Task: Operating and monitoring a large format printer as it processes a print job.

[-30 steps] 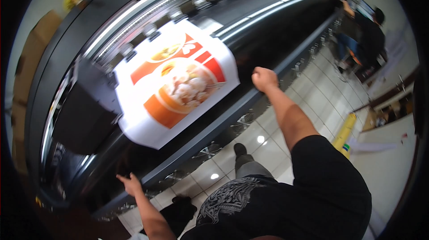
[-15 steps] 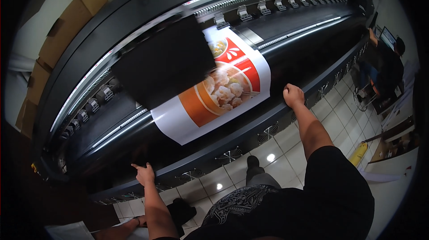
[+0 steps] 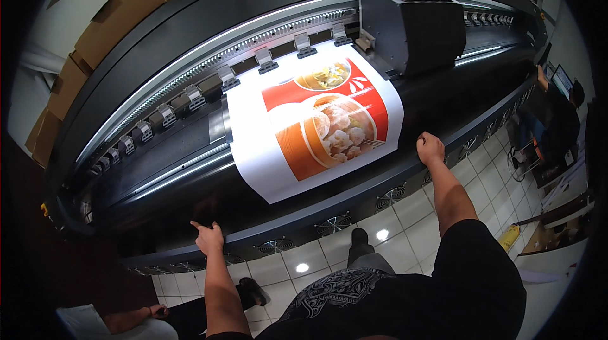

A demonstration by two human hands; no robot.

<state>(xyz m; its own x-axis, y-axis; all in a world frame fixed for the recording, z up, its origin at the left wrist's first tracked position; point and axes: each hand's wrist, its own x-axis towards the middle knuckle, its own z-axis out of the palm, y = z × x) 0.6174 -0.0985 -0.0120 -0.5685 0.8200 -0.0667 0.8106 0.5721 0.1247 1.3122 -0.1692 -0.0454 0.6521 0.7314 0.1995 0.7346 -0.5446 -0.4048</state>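
Observation:
A wide black large-format printer stretches before me. Over its curved front hangs a glossy printed sheet, with bowls of dumplings on red and orange and a white margin. The black print carriage stands right of the sheet. My left hand leans on the printer's front edge, left of the sheet, index finger and thumb stretched out, holding nothing. To the right of the sheet, my right hand rests on the same edge in a loose fist, with no object visible in it. Neither hand touches the sheet.
Metal pinch-roller clamps line the printer's inner rail. Brown cardboard stands behind at the left. Another person's hand shows at lower left. A person sits at a monitor on the right, near a yellow cylinder.
The print carriage has swept from left of and over the sheet to its right, uncovering the upper print. My view has shifted slightly; both my hands keep their places on the edge.

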